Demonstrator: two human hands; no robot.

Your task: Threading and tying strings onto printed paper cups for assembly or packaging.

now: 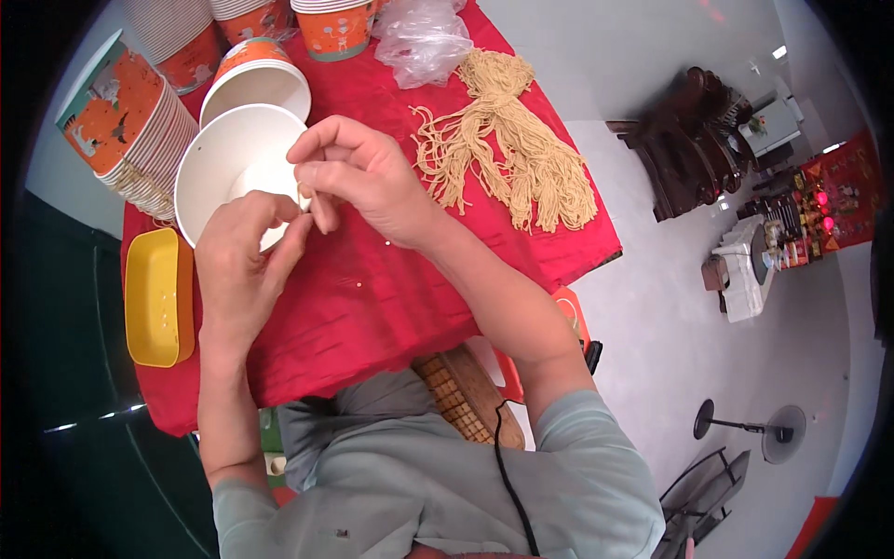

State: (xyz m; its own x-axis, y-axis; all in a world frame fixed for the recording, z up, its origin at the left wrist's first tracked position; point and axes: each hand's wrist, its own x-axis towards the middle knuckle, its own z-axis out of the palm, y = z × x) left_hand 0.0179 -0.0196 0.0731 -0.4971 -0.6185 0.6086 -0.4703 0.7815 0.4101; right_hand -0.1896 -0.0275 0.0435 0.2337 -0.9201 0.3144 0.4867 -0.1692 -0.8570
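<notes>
**Two hands meet at the rim of a white paper cup**

The left hand and the right hand come together over a red tablecloth, fingertips nearly touching. The right hand's thumb and forefinger are pinched on something small and pale at the near edge of the cup; it is too small to say what it is. The left hand's fingers are curled in toward the same spot, thumb and forefinger close together, though whether they grip the cup's rim or the small thing cannot be told.

The cup lies tilted with its white inside facing the camera, at the left part of the cloth, partly under the left hand. A second cup of the same kind, orange outside, sits just behind it. To the left lies a long stack of nested orange cups on its side, and more stacks stand along the far edge.

A bundle of beige string loops lies on the cloth to the right of the hands, well apart from them, with a crumpled clear plastic bag just behind it. A yellow tray sits at the cloth's left edge, near the left wrist.
</notes>
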